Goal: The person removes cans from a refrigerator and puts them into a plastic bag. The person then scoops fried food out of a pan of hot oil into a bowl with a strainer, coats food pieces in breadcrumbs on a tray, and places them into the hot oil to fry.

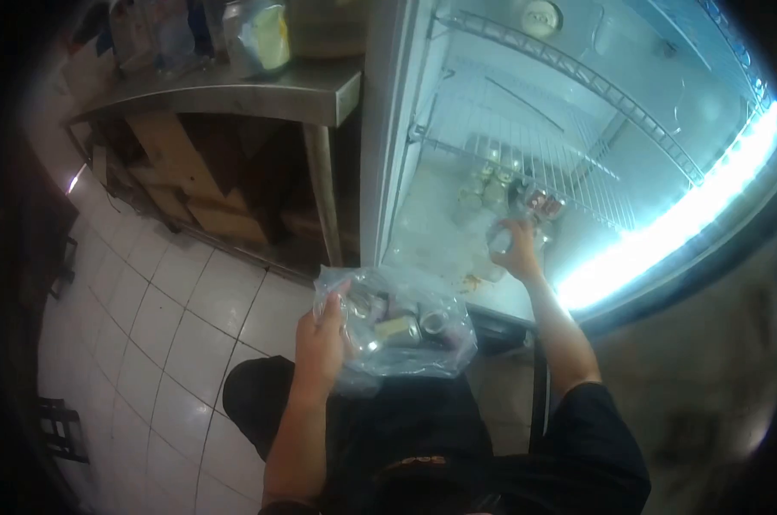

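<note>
While the left hand (321,343) is closed on the left side of the clear plastic bag (444,362), thumb uppermost, the bag lies over the person's lap with metal cans (397,330) jumbled inside; farther forward, the right hand (521,251) reaches into the lit fridge (427,202), half curled, fingers and thumb about a pale item (497,241) too blurred to name; just beyond stand grouped cans (496,172), beneath a wire shelf (569,172); left of the fridge is a metal table (294,93).
</note>
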A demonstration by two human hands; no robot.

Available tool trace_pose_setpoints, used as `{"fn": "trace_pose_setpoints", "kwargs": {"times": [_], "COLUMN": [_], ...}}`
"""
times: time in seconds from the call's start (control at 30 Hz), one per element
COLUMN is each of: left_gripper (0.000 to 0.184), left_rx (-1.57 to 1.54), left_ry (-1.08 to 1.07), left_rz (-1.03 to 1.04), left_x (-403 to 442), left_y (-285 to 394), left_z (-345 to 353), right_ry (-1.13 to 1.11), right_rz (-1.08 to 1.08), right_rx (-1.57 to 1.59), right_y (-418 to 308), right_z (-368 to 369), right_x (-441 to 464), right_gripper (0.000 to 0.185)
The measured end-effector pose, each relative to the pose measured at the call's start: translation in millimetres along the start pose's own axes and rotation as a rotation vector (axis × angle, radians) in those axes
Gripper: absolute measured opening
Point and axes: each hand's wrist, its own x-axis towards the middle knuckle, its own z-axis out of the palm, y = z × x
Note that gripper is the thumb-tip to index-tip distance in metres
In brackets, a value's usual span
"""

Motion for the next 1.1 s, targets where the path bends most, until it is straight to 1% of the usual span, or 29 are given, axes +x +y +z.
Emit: {"fn": "trace_pose_setpoints", "kwargs": {"times": [0.03,0.1,0.17,0.2,0.23,0.27,0.3,0.33,0.37,0.43,0.47,0.53,0.57,0.6,0.63,0.73,0.77,0.83,0.87,0.9,0.97,1.03,1.1], "left_gripper": [0.049,0.049,0.049,0.049,0.049,0.049,0.049,0.049,0.049,0.048,0.047,0.047,0.046,0.046,0.046,0.046,0.045,0.042,0.038,0.038,0.038,0.038,0.038], "left_rx": [-0.024,0.006,0.054,0.051,0.035,0.03,0.021,0.024,0.029,0.031,0.048,0.038,0.019,0.007,0.002,0.013,0.009,-0.035,-0.067,-0.062,-0.006,-0.019,-0.031], "left_ry": [-0.017,-0.006,0.003,0.001,0.007,0.016,0.017,0.008,-0.006,0.01,0.023,0.009,0.0,0.007,0.011,0.006,0.011,0.026,0.026,0.019,0.031,0.038,0.037], "left_rz": [-0.004,0.038,0.002,-0.012,0.015,0.036,0.02,-0.014,-0.018,0.06,0.055,0.018,0.024,0.052,0.032,-0.018,0.004,-0.003,-0.01,-0.004,0.017,-0.01,0.025], "left_x": [1,7,-7,-9,-1,6,5,-3,-2,11,6,-2,3,11,12,-2,4,6,3,2,6,1,8], "left_y": [4,8,0,1,6,10,8,4,6,5,-1,-2,2,4,1,-4,1,4,3,2,0,-4,0], "left_z": [0,1,1,2,3,4,5,5,5,5,3,4,5,6,3,3,4,8,9,7,5,7,6], "right_ry": [-0.043,0.006,0.014,-0.082,-0.061,0.047,0.13,0.035,0.041,0.186,0.27,0.219,0.19,0.273,0.267,0.183,0.196,0.287,0.146,0.156,0.252,0.245,0.164], "right_rz": [-0.029,-0.08,-0.045,0.054,0.033,-0.011,-0.025,0.05,0.065,-0.037,-0.009,0.03,0.032,0.011,0.0,0.011,-0.019,-0.006,0.029,0.03,0.127,0.145,0.138], "right_rx": [0.011,0.022,0.022,0.129,0.136,0.09,0.043,0.077,0.081,0.164,0.227,0.219,0.218,0.221,0.222,0.313,0.315,0.364,0.339,0.34,0.657,0.64,0.509], "right_y": [2,2,5,-10,-15,-18,-18,-17,-16,-18,-17,-13,-13,-14,-15,-24,-26,-24,-18,-17,-23,-10,-16], "right_z": [2,4,16,7,8,8,10,12,12,8,9,8,7,5,6,2,2,7,11,14,19,29,30], "right_x": [-1,16,-3,-6,6,13,2,-3,-15,11,11,2,11,19,27,23,39,31,25,18,26,12,19], "right_gripper": [0.068,0.066,0.064,0.061,0.061,0.061,0.061,0.058,0.058,0.059,0.059,0.06,0.06,0.06,0.06,0.058,0.058,0.059,0.064,0.064,0.07,0.072,0.07]}}
